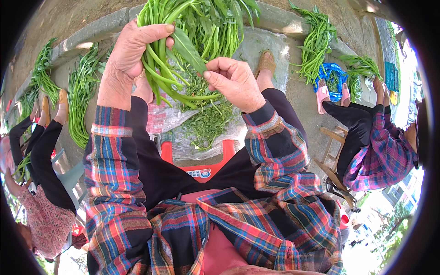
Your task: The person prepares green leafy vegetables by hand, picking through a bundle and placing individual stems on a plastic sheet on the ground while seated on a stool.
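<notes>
While a bunch of green stems [159,59] is held at the upper middle of the frame by the left hand [129,50], its fingers clamped around the stems, a long leaf [187,49] is pinched near its tip by the thumb and forefinger of the right hand [234,83]. More leafy stems [224,39] are massed just beyond, though where the held bunch ends among them cannot be told for certain. Below the hands, loose leaves [206,126] are heaped on a pale plastic sheet [272,50], and a red plastic stool [199,171] is seen between the black-trousered legs [158,151]. At the upper right, another bundle [315,46] is laid across a concrete curb [279,20], near a blue plastic bag [333,73]. At the left, a long bundle [80,101] is stretched on the ground. Seated persons are seen at both side edges.
</notes>
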Motion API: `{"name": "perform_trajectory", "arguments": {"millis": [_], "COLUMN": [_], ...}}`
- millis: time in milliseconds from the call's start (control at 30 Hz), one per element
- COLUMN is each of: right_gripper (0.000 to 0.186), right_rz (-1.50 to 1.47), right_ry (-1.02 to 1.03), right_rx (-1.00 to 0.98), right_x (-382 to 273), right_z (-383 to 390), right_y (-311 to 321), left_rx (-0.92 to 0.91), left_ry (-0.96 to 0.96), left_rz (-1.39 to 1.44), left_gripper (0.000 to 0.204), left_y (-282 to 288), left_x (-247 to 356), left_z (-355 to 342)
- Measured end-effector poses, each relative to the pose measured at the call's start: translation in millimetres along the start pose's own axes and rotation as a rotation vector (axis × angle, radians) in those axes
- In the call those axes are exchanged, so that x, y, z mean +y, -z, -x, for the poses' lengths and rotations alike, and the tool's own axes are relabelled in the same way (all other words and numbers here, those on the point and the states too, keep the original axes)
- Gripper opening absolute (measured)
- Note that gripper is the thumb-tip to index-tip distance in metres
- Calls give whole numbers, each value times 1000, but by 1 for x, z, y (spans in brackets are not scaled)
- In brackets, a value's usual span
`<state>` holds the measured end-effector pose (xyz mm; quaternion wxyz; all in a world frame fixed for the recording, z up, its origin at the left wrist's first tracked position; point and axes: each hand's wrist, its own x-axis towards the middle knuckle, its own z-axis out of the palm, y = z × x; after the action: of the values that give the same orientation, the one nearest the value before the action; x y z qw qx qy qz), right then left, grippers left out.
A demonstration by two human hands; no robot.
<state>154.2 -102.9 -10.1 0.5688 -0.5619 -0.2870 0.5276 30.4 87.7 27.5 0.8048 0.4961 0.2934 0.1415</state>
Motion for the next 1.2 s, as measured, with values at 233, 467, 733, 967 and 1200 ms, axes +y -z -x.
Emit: {"name": "perform_trajectory", "arguments": {"millis": [233,467,733,967,1200], "right_gripper": [6,7,9,6,13], "right_rz": [7,-161,-357,0,450], "right_ry": [46,60,78,112,199], "right_rx": [93,226,362,322,294], "right_x": [-2,-3,-4,-5,2], "right_z": [0,-2,0,0,0], "right_y": [0,6,10,9,5], "left_rx": [29,107,134,160,85], "left_ry": [-48,-82,-101,24,70], "left_rz": [-17,10,56,234,283], "left_gripper": [15,16,16,17,21], "left_y": [0,-1,1,9,10], "left_x": [-1,-3,-6,1,-6], "left_z": [-1,-3,-6,-3,-5]}}
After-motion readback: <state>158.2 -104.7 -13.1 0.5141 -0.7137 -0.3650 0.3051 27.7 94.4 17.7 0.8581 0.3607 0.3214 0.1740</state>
